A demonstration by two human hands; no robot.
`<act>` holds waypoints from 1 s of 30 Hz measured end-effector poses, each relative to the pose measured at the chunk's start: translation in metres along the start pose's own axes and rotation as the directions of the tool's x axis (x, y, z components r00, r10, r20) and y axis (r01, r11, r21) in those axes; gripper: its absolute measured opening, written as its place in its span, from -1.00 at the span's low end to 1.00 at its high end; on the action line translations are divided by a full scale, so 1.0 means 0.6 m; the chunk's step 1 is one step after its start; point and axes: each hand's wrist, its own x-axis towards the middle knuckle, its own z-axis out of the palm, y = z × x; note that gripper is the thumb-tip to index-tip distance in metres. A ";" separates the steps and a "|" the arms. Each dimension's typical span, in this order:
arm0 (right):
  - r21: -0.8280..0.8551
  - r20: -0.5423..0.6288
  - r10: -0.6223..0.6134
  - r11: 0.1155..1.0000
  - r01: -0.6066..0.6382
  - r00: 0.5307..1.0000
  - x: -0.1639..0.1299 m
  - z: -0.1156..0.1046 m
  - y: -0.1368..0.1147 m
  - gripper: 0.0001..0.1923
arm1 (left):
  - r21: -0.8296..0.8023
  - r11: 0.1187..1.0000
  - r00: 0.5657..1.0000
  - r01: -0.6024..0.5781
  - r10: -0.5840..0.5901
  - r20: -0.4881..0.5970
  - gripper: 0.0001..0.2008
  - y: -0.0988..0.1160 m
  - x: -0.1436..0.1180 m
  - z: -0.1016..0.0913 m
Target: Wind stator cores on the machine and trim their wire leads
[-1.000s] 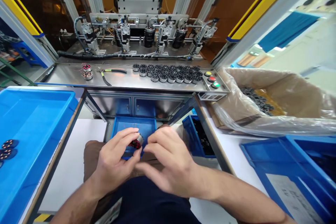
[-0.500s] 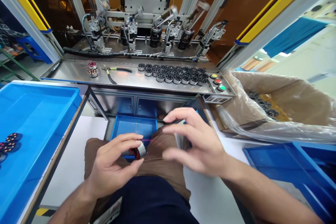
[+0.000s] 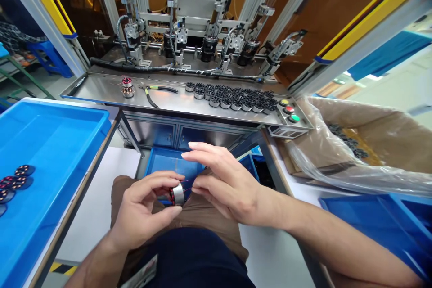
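a: what's the biggest thing in front of the person?
b: the winding machine (image 3: 202, 40) at the back, with a steel worktop (image 3: 101, 92) running along its front. to the left sits a big blue tray (image 3: 57, 144) with a few wound discs (image 3: 13, 182) at its edge; to the right a cardboard box (image 3: 381, 139) lined with plastic, dark cores lying inside.
a: and on the worktop?
b: a cluster of black cores (image 3: 232, 98) toward the right, three coloured buttons (image 3: 289, 110) beside them, pliers (image 3: 157, 92) and two wound motor parts (image 3: 127, 87) to the left.
a: lower down?
b: a small blue bin (image 3: 168, 162) under the worktop, just beyond the knees.
a: the hands?
b: the left hand (image 3: 141, 213) pinches a small silver motor part (image 3: 177, 194) over the lap, thumb below and fingers (image 3: 165, 179) curled over the top. the right hand (image 3: 226, 184) is just beside it, lower fingers pinched at the thin wires by the part, the upper ones stretched out loosely.
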 end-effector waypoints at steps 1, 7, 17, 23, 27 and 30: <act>0.010 0.012 -0.007 1.000 0.007 1.000 0.002 0.002 0.000 -0.91 | -0.065 0.998 1.000 0.027 -0.027 -0.004 -0.54 -0.002 0.000 0.000; 0.166 0.145 -0.005 0.986 -0.019 0.989 0.027 -0.008 0.004 -0.94 | -0.196 0.980 0.991 0.032 -0.056 -0.118 -0.77 -0.013 0.001 -0.002; -0.123 0.193 0.560 0.828 -0.547 0.806 0.210 0.129 0.245 -0.46 | 0.023 1.000 0.933 -0.019 0.026 -0.358 -0.83 -0.004 -0.009 -0.020; -0.213 0.263 0.709 0.704 -0.677 0.655 0.247 0.232 0.282 -0.22 | -0.002 1.000 0.889 0.015 -0.014 -0.458 -0.83 0.000 -0.027 -0.033; -0.156 0.258 0.687 0.724 -0.672 0.679 0.233 0.227 0.290 -0.52 | -0.088 0.996 0.864 0.026 -0.067 -0.498 -0.84 0.000 -0.030 -0.040; -0.046 0.232 0.658 0.743 -0.667 0.717 0.222 0.202 0.298 -0.66 | -0.173 0.983 0.859 0.060 -0.139 -0.492 -0.83 0.001 -0.025 -0.039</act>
